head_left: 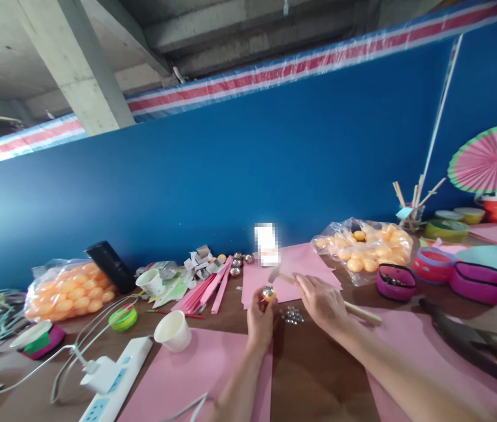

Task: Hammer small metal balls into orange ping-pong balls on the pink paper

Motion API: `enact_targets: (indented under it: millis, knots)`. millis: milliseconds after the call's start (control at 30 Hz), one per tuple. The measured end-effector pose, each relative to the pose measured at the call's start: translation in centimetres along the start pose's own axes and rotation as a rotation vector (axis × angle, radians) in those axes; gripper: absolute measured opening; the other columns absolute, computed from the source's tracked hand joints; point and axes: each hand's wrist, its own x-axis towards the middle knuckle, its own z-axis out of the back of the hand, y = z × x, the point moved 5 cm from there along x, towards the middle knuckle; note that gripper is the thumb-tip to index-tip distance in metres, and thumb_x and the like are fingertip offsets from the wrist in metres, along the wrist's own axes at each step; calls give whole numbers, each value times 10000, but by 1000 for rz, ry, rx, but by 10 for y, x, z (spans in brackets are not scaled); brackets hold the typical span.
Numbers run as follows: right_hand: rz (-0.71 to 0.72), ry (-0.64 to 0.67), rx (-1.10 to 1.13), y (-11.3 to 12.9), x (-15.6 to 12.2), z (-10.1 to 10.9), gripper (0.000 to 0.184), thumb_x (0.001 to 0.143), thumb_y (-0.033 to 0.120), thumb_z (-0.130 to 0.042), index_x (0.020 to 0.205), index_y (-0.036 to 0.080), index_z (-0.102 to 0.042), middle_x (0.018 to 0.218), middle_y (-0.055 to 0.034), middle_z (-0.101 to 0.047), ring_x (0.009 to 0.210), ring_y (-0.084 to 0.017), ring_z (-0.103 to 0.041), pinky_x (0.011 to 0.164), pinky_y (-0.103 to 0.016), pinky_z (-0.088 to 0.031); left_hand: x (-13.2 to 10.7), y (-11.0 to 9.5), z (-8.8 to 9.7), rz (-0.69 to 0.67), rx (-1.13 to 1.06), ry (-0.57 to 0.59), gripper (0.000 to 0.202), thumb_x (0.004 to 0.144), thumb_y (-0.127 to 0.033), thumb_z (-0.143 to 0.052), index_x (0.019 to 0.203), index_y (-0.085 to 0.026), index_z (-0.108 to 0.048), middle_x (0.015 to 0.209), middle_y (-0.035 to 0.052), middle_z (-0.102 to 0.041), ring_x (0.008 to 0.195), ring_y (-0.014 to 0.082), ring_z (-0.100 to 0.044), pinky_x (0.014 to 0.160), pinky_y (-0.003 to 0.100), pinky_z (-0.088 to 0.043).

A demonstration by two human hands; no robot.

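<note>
My left hand [260, 316] is closed around a small orange ball [269, 293] with a shiny metal stud on top, held up over the brown table [314, 375]. My right hand [321, 300] grips a small hammer [358, 312] by its wooden handle; the hammer head points toward the ball. Just between and behind the hands lies a small heap of metal studs [293, 316] on the table. A pink paper sheet [290, 269] lies beyond the hands.
Two clear bags of orange balls sit at left [66, 290] and right [369, 246]. Paper cups [173, 331], a white power strip [114, 384], pink paper strips [207, 287], magenta bowls [479, 282] and a pink paper fan [490, 158] surround the work spot. A blue wall stands behind.
</note>
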Motion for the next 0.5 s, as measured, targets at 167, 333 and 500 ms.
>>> enact_targets:
  millis: [167, 333, 500]
  knots:
    - [54, 12, 0, 5, -1, -1, 240, 887, 263, -366, 1033, 207, -549, 707, -19, -615, 656, -118, -558, 537, -219, -315, 2, 2, 3, -26, 28, -18, 409, 625, -172, -639, 1015, -174, -517, 874, 68, -641, 788, 160, -610, 678, 259, -467]
    - [53, 25, 2, 7, -1, 1, 240, 887, 258, -371, 1049, 210, -541, 724, -17, -614, 668, -117, -559, 538, -221, -313, 2, 3, 6, -58, 45, -55, 380, 612, -146, -635, 972, -179, -518, 833, 54, -634, 757, 148, -608, 667, 254, -464]
    - [67, 21, 1, 9, -2, 0, 230, 885, 256, -378, 1041, 215, -542, 724, -11, -614, 668, -115, -559, 540, -220, -309, 0, 2, 9, -73, 89, -83, 339, 631, -155, -625, 952, -177, -519, 835, 54, -624, 748, 141, -603, 677, 259, -468]
